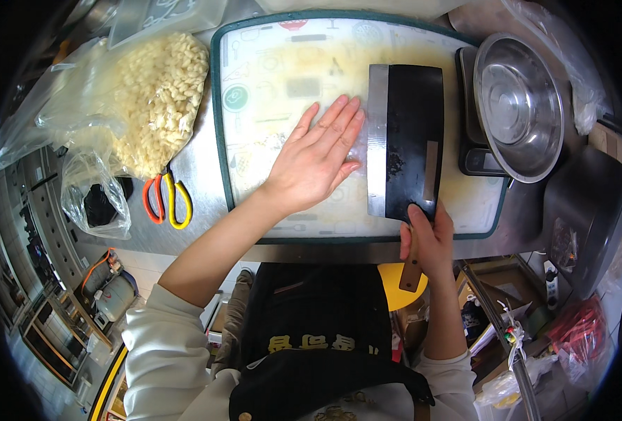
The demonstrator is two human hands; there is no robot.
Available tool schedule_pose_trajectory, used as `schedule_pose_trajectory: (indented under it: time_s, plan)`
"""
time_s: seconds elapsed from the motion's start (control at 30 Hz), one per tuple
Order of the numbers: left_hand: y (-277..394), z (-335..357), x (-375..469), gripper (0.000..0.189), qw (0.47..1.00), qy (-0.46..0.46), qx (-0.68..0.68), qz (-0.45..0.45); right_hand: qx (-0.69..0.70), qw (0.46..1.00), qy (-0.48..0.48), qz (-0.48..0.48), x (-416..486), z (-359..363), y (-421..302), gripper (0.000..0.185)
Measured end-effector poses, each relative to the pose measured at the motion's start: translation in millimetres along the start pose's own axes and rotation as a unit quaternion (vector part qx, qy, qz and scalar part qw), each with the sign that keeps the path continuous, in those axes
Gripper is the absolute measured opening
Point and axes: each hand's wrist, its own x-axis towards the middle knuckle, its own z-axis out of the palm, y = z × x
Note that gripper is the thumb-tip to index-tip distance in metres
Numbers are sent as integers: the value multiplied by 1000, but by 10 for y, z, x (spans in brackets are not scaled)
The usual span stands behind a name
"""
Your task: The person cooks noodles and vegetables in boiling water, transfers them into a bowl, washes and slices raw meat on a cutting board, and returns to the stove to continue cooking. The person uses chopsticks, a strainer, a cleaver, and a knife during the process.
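My right hand (429, 239) grips the wooden handle (410, 268) of a broad cleaver (413, 126). Its black blade has a bright bevel along the left side and is over the right part of a patterned cutting board (268, 58) with a dark green rim. Palm down over the middle of that board is my left hand (316, 152), fingers stretched toward the bevel and slightly apart. A small translucent patch shows beside its thumb; I cannot tell what it is. What lies under the palm is hidden. Pale yellow stains mark the board.
Left of the board lies a clear plastic bag (158, 94) of small pale pieces, perhaps peeled garlic cloves, over scissors (169, 202) with red and yellow handles. To the right, a steel bowl (518, 105) sits tilted on a black digital scale (476, 160). The steel counter's front edge (321, 253) runs below.
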Motion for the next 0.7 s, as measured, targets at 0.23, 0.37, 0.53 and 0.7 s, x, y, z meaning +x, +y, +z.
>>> schedule_pose_trajectory:
  time_s: [0.23, 0.37, 0.53, 0.7]
  plan:
    - [26, 44, -3, 64, 1000, 11, 14, -8, -101, 994, 25, -13, -205, 69, 56, 28]
    - [19, 43, -1, 63, 1000, 14, 0, -5, -115, 992, 42, 6, -369, 99, 106, 32]
    - [20, 56, -4, 61, 1000, 18, -3, -11, -108, 993, 52, -8, -192, 224, 25, 27]
    - [15, 83, -22, 60, 1000, 18, 6, -14, -99, 994, 42, -23, 236, 256, -83, 26]
